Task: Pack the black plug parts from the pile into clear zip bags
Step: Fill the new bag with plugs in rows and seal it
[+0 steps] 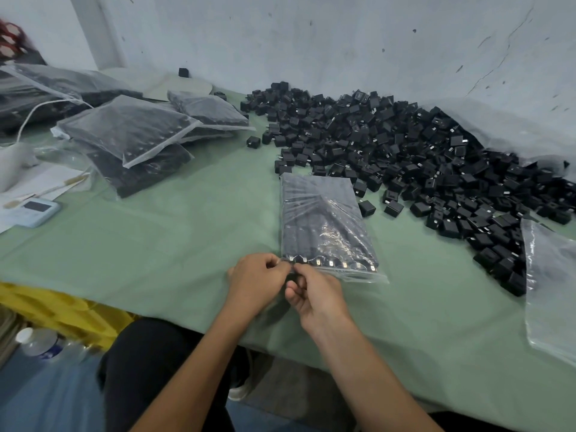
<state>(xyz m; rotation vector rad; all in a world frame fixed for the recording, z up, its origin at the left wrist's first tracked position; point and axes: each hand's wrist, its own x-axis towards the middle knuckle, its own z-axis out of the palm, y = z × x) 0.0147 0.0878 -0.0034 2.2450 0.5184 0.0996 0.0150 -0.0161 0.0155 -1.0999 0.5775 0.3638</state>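
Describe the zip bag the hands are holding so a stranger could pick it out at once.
On the green-covered table, find the pile of black plug parts at the far right. Against its near-left edge lies one flat zip bag filled with rows of parts. Unlike the stacked bags at the left, it lies alone, with the left hand and right hand pinching its near corner.

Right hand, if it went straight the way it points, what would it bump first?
Probably the left hand, just beyond the right hand at the zip bag corner both pinch.
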